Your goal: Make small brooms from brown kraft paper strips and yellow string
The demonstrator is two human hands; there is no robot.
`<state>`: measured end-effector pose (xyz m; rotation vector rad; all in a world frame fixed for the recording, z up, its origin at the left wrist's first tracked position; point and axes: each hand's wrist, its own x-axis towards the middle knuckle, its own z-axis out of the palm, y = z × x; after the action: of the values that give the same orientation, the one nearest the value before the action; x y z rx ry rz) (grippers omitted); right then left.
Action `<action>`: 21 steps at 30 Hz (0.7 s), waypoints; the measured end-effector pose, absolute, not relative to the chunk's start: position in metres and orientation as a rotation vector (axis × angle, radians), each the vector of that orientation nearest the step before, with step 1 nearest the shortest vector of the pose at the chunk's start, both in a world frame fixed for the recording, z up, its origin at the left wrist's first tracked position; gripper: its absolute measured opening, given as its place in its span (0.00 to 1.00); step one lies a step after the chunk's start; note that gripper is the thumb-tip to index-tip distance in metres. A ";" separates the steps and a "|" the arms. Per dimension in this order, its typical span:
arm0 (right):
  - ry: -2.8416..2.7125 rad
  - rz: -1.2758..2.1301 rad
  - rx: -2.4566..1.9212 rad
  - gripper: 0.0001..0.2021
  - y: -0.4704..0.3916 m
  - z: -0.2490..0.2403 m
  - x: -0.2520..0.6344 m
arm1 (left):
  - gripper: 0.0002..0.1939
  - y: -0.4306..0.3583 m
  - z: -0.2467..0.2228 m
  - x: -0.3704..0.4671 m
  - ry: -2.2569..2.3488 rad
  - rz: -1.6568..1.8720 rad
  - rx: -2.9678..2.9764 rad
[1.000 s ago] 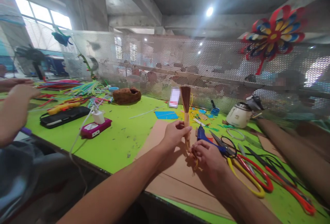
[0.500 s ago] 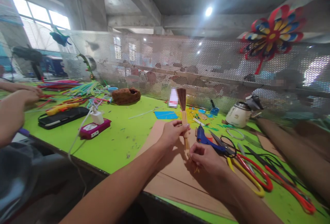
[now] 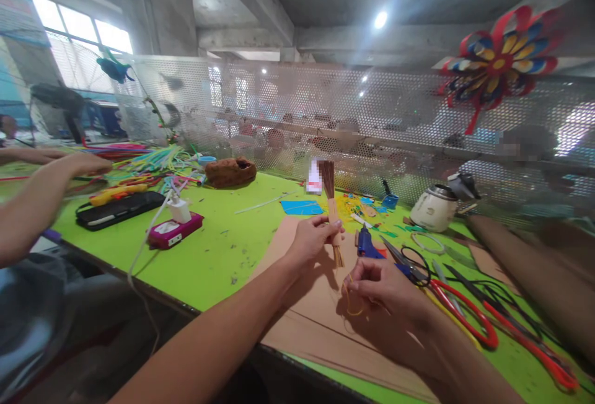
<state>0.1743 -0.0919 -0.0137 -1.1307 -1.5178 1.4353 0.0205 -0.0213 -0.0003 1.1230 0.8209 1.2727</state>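
My left hand (image 3: 318, 238) is closed around a small bundle of brown bristles (image 3: 328, 181), whose paler handle has a wrapped band. The bundle stands nearly upright, bristles at the top, thin stalks showing below my fingers. Just right of its lower end, my right hand (image 3: 369, 277) pinches a thin yellow thread (image 3: 354, 313) that hangs in a loop. Both hands are above brown cardboard sheets (image 3: 297, 329). Beside my right hand lies a blue glue gun (image 3: 367, 244), partly hidden by it.
Scissors with red handles (image 3: 488, 329) and a white pot (image 3: 433, 207) are at the right. On the green table (image 3: 223, 237) are a magenta power strip (image 3: 175, 232), a black case (image 3: 121, 210) and a brown hollow object (image 3: 230, 173). Other people's arms reach in from both sides.
My right hand has moved slightly right, away from the bundle's lower end, and the yellow thread's loop shows more. At the left, another person's hand has moved right over the coloured strips.
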 end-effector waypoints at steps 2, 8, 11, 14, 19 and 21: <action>-1.526 1.453 -1.151 0.14 -0.091 -0.014 0.177 | 0.09 -0.022 0.001 0.020 0.823 1.271 1.116; -1.523 1.526 -1.105 0.14 -0.093 -0.014 0.176 | 0.08 -0.022 0.002 0.020 0.820 1.266 1.098; -1.493 1.533 -1.096 0.14 -0.094 -0.014 0.176 | 0.07 -0.021 0.001 0.021 0.821 1.262 1.090; -1.482 1.519 -1.114 0.13 -0.094 -0.014 0.178 | 0.08 -0.020 0.000 0.022 0.819 1.249 1.087; -1.494 1.490 -1.056 0.13 -0.095 -0.007 0.184 | 0.08 -0.020 -0.001 0.022 0.818 1.236 1.083; -1.514 1.437 -1.057 0.12 -0.095 -0.004 0.187 | 0.08 -0.021 -0.001 0.021 0.824 1.233 1.082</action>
<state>0.1866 -0.0951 -0.0040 -1.0570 -1.5137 1.4372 0.0214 -0.0210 -0.0009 1.0824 0.8239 1.2334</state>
